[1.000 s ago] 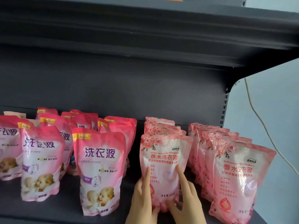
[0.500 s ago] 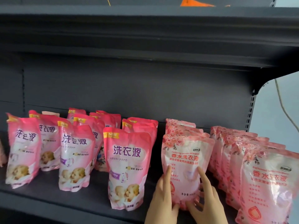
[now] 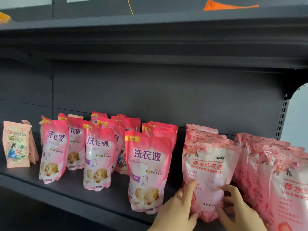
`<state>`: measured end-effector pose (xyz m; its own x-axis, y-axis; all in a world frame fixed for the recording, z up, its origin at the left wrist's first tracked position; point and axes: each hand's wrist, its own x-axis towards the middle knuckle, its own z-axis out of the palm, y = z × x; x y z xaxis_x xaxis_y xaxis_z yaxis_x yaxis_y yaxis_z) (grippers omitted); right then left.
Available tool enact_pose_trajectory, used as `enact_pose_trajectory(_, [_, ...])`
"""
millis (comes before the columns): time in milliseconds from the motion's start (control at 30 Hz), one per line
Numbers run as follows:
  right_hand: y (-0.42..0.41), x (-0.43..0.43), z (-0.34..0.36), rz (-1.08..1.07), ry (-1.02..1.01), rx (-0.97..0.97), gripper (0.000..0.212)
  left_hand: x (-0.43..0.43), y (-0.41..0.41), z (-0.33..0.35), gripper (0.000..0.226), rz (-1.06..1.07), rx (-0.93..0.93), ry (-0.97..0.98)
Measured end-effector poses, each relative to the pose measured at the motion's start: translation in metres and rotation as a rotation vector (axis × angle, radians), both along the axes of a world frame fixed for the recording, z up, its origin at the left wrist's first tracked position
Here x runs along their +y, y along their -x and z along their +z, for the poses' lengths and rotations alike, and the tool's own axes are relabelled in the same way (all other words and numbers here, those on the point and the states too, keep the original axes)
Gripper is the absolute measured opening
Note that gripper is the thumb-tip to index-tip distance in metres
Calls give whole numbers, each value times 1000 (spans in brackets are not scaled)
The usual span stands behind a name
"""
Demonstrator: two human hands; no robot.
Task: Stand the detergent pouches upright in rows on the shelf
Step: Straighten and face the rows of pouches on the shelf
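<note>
Head view: compared with half a second earlier, the shelf contents sit further right in frame, and a pale peach pouch group is now visible near the shelf's left end. Both hands remain on the same floral pouch, which stands upright at the shelf's front edge, right of centre. Left hand lies flat against its lower left side; right hand cups the lower right corner, fingers curled onto the face. Neither hand lifts it; the base is on the shelf.

Count: floral rows, two; the held pouch fronts one with at least two behind, and the right row shows about five, partly cut off. Baby-print pouches: roughly eleven in four rows, rear ones overlapped, count uncertain. Peach pouches: at least two.
</note>
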<state>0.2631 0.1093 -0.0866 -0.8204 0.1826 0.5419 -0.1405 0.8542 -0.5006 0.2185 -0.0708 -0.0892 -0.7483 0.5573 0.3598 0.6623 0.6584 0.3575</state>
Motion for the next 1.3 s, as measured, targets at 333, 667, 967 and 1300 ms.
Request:
enact_pose_trajectory(333, [-23, -10, 51, 11, -532, -225, 27, -65, -22, 47, 44, -144, 378, 457])
enact_pose_trajectory(667, [-29, -101, 58, 45, -694, -254, 34, -173, -18, 44, 50, -64, 479, 494])
enact_pose_trajectory(967, [-27, -213, 47, 109, -591, -216, 38, -273, 1, 39, 62, 41, 467, 433])
enact_pose_trajectory(1300, [23, -281, 122, 168, -482, -55, 22, -332, 44, 110, 32, 119, 576, 202])
